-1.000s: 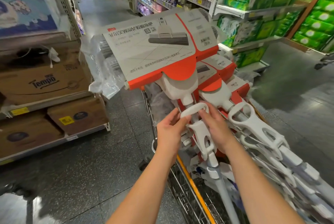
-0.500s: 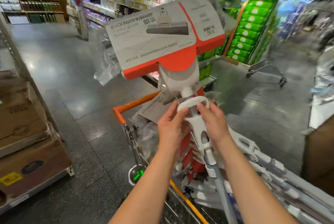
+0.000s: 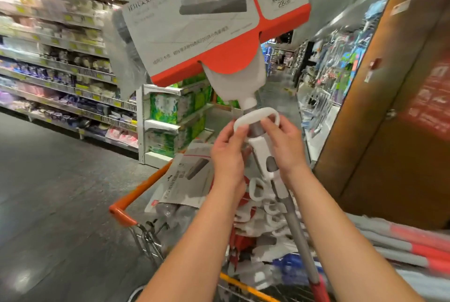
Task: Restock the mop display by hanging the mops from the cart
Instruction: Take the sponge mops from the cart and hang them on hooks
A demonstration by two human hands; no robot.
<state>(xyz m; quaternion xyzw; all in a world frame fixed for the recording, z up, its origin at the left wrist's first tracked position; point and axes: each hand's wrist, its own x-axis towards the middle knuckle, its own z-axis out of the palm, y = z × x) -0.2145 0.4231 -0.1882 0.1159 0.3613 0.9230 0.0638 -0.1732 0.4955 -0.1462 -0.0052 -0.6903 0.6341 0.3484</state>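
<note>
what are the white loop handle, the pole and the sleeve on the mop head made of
Loop handle: probably moulded plastic; smooth matt white, rounded edges.
Pole: likely metal tube, even grey finish; could be plastic.
Sleeve: printed cardboard; flat folded panels, cut edge, grey and orange.

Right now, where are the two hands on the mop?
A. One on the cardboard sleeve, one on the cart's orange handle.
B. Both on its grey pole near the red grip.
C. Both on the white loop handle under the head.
C: the left hand and right hand both pinch the white loop handle just under the mop head; the cart's orange handle is untouched.
</note>
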